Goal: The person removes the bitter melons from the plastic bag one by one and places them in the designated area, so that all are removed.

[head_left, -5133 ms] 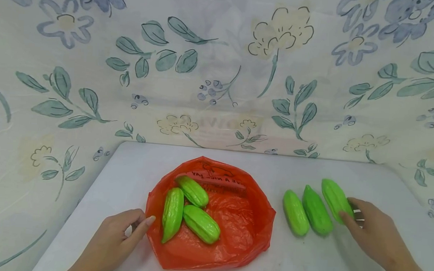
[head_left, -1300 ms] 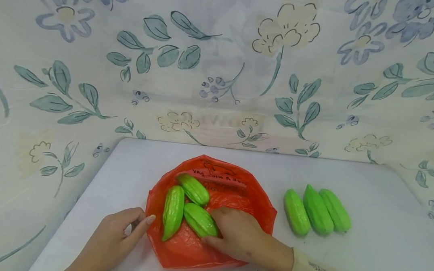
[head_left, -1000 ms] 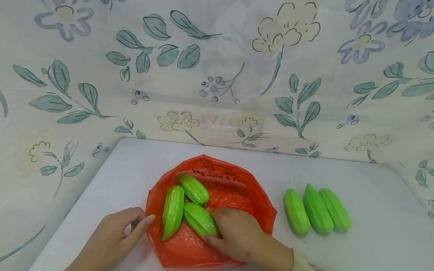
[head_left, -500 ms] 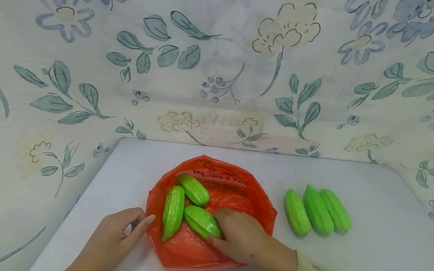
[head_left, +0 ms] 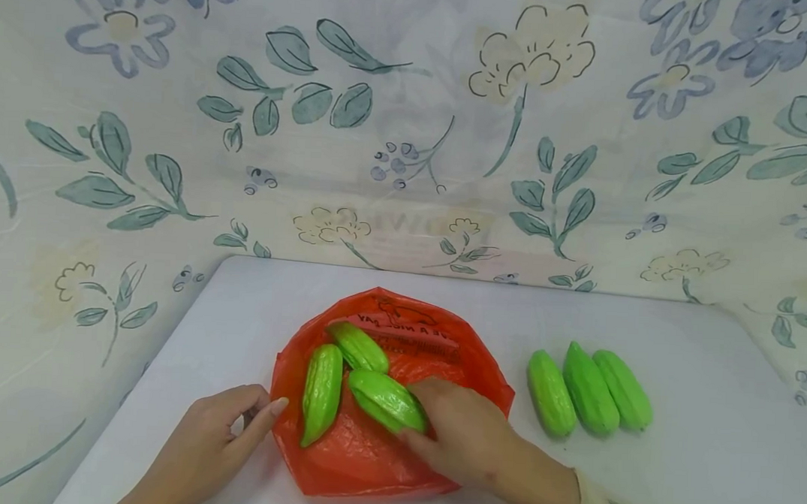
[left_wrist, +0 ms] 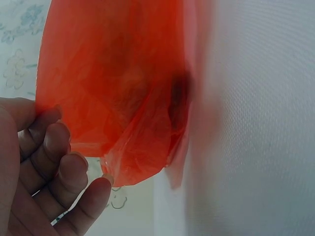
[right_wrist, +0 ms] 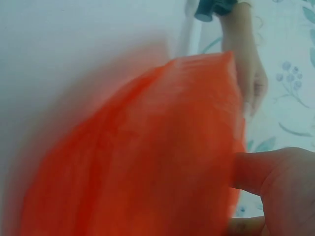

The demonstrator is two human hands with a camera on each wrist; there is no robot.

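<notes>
A red plastic bag (head_left: 340,471) lies with its mouth open on the white table. Two green ridged gourds rest inside it at the left: one stands lengthwise (head_left: 321,391), the other gourd (head_left: 359,348) slants behind. My right hand (head_left: 466,439) reaches over the bag's right side and grips a third ridged gourd (head_left: 380,397) by its right end. At the left rim, my left hand (head_left: 216,432) pinches the bag's edge between thumb and finger. The left wrist view shows that hand's curled fingers (left_wrist: 66,174) beside the red plastic; in the right wrist view the bag hides the held gourd.
Three more green gourds lie side by side on the table right of the bag: the left gourd (head_left: 551,394), the middle gourd (head_left: 591,392) and the right gourd (head_left: 622,389). A floral cloth (head_left: 406,199) hangs behind the table (head_left: 696,370).
My right hand has left the gourd it held at the right, which now lies beside the other two. In the bag, the gripped gourd has shifted up and right. The left hand stays put.
</notes>
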